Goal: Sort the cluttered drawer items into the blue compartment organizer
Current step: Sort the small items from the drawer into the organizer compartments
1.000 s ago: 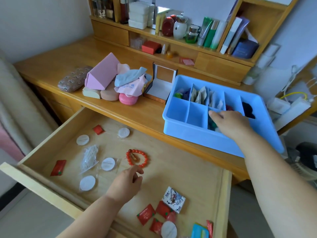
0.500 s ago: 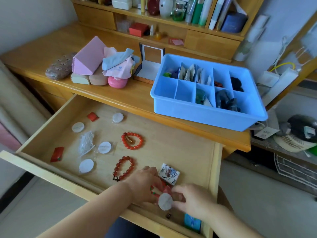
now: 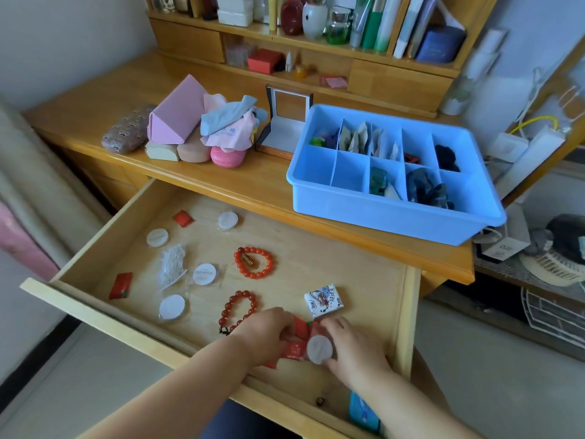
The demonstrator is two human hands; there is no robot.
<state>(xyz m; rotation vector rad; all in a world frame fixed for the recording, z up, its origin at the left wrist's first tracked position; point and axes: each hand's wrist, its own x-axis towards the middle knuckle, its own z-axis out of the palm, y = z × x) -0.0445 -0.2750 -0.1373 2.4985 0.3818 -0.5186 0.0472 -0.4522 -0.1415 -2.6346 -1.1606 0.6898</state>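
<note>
The blue compartment organizer [image 3: 380,213] stands on the desk at the right, with several compartments holding small items. Below it the wooden drawer [image 3: 408,315] is pulled out. At its front right, my left hand [image 3: 269,334] pinches red packets [image 3: 300,331], and my right hand [image 3: 351,350] holds a white round pad [image 3: 319,349] lying on them. Loose in the drawer lie two red bead bracelets [image 3: 254,263] [image 3: 239,308], more white pads [image 3: 204,274], red packets [image 3: 121,285], a clear bag [image 3: 172,269] and a printed sachet [image 3: 323,301].
A pink triangular case [image 3: 177,112], cloths, sponges and a patterned pouch [image 3: 128,133] sit on the desk at the left. An open box [image 3: 285,128] stands beside the organizer. Shelves with bottles and books rise behind. A blue packet [image 3: 364,413] lies in the drawer's front corner.
My right hand has left the organizer and come down to the drawer's front right. My left hand has moved there too, uncovering the darker bracelet. Both now grip the red packets and pad.
</note>
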